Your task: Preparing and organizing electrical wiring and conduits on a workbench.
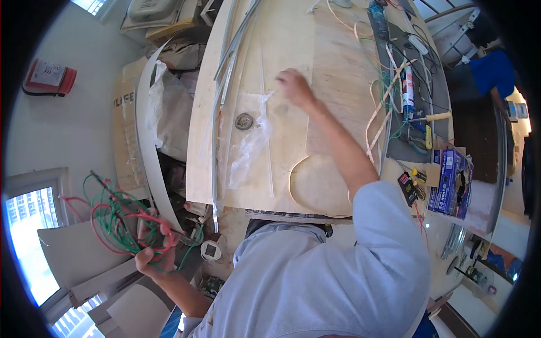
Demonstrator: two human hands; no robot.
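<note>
My left hand [155,256] is off the left side of the table, closed around a tangled bundle of green and red wire [115,225]. Loose ends of the wire stick out on both sides. My right arm reaches over the wooden tabletop [338,101]. At its end, my right hand [295,89] is above the boards, slightly smeared, and its fingers are hard to make out. Nearest to it lies a crumpled clear plastic bag [252,147]. A small dark round disc [243,121] rests beside the bag.
Long metal strips [229,56] run along the table's left side. Toward the right lie a tangle of cables [389,84], a sealant tube [408,90], a screwdriver [437,117] and pliers [418,145]. A blue box [452,183] stands near the right corner. A person in blue [492,72] is at far right.
</note>
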